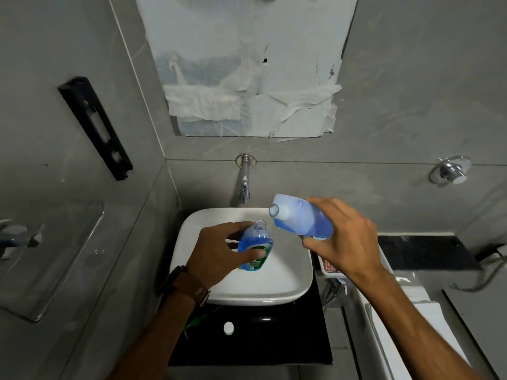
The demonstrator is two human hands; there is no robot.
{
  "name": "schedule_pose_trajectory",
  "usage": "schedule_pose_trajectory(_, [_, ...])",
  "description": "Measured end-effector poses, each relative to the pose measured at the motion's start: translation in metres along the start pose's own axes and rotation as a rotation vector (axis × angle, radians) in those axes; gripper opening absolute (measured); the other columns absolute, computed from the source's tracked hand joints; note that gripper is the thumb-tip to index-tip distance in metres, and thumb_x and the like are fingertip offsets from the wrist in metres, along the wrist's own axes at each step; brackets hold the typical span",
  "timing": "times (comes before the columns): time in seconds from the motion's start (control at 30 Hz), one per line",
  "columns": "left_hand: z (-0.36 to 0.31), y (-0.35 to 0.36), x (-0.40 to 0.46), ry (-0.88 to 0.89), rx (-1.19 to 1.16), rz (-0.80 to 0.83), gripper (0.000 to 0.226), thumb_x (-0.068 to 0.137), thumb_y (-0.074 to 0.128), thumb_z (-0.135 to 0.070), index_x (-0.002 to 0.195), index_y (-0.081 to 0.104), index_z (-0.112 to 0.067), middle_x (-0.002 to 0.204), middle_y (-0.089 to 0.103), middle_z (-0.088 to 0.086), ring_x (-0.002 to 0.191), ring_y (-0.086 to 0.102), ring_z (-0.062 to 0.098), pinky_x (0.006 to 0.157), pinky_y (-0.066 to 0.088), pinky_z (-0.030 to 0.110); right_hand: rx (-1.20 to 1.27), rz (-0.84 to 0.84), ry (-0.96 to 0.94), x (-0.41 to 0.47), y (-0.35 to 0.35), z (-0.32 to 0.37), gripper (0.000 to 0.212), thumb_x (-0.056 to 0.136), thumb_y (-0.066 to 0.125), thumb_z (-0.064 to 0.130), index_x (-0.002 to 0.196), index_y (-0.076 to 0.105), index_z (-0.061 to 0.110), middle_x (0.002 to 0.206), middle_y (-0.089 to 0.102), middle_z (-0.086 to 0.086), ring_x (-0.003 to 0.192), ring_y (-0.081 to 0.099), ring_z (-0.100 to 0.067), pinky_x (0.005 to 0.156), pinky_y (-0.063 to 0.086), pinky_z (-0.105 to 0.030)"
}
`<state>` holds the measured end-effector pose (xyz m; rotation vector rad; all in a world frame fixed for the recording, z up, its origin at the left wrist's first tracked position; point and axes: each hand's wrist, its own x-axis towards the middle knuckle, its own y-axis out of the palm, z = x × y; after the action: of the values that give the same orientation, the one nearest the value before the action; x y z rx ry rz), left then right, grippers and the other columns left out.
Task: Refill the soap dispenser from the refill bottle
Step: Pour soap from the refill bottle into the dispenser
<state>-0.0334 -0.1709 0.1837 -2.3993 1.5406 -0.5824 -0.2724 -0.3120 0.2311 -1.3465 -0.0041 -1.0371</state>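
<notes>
Over the white sink basin (290, 286), my left hand (219, 253) grips the soap dispenser (256, 241), a small clear bottle holding blue liquid, with a green label and an open neck without a pump. My right hand (345, 237) holds the refill bottle (299, 219), pale and translucent with blue soap inside, tipped on its side so its uncapped mouth points left, just above and right of the dispenser's neck. No stream of soap is visible between them.
A wall tap (244, 185) hangs over the basin's back edge. A white cap (228, 328) lies on the black counter (288, 341) in front of the sink. A glass shelf (55, 259) juts from the left wall; a white toilet tank (406, 303) stands to the right.
</notes>
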Motion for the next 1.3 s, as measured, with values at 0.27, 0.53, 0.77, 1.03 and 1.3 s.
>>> schedule_pose_trajectory(0.27, [-0.011, -0.005, 0.007, 0.031, -0.003, 0.006, 0.070, 0.065, 0.080, -0.057, 0.125, 0.068, -0.023, 0.103, 0.069, -0.027, 0.098, 0.068, -0.003, 0.078, 0.057, 0.012, -0.165, -0.055, -0.108, 0.019, -0.008, 0.002, 0.073, 0.063, 0.090, 0.028, 0.132, 0.066, 0.028, 0.124, 0.071, 0.004, 0.108, 0.068, -0.024, 0.072, 0.056, -0.032])
schedule_pose_trajectory(0.53, [-0.014, -0.002, 0.009, 0.040, -0.015, 0.012, 0.067, 0.065, 0.079, -0.056, 0.123, 0.069, -0.023, 0.101, 0.070, -0.025, 0.099, 0.069, -0.001, 0.078, 0.057, 0.013, -0.226, -0.036, -0.149, 0.024, -0.012, 0.002, 0.070, 0.069, 0.089, 0.032, 0.135, 0.065, 0.028, 0.127, 0.069, 0.004, 0.112, 0.064, -0.023, 0.078, 0.053, -0.034])
schedule_pose_trajectory(0.77, [-0.013, 0.000, 0.010, 0.045, -0.003, 0.011, 0.064, 0.067, 0.078, -0.055, 0.121, 0.069, -0.022, 0.100, 0.067, -0.030, 0.099, 0.068, -0.004, 0.074, 0.054, 0.007, -0.229, -0.060, -0.185, 0.026, -0.015, 0.003, 0.063, 0.072, 0.087, 0.024, 0.132, 0.068, 0.025, 0.126, 0.070, 0.001, 0.112, 0.065, -0.028, 0.078, 0.055, -0.038])
schedule_pose_trajectory(1.03, [-0.013, 0.001, 0.009, 0.054, 0.020, 0.013, 0.063, 0.067, 0.079, -0.056, 0.121, 0.069, -0.025, 0.100, 0.065, -0.034, 0.098, 0.067, -0.004, 0.074, 0.054, 0.007, -0.235, -0.068, -0.201, 0.025, -0.017, 0.005, 0.064, 0.071, 0.088, 0.024, 0.132, 0.068, 0.025, 0.126, 0.069, 0.000, 0.112, 0.065, -0.030, 0.081, 0.054, -0.039])
schedule_pose_trajectory(1.3, [-0.013, 0.003, 0.007, 0.055, 0.018, 0.000, 0.064, 0.066, 0.078, -0.061, 0.121, 0.068, -0.029, 0.095, 0.064, -0.041, 0.098, 0.068, -0.005, 0.073, 0.053, 0.006, -0.233, -0.072, -0.221, 0.023, -0.019, 0.008, 0.061, 0.071, 0.088, 0.020, 0.130, 0.070, 0.022, 0.125, 0.070, -0.003, 0.111, 0.066, -0.031, 0.082, 0.056, -0.042])
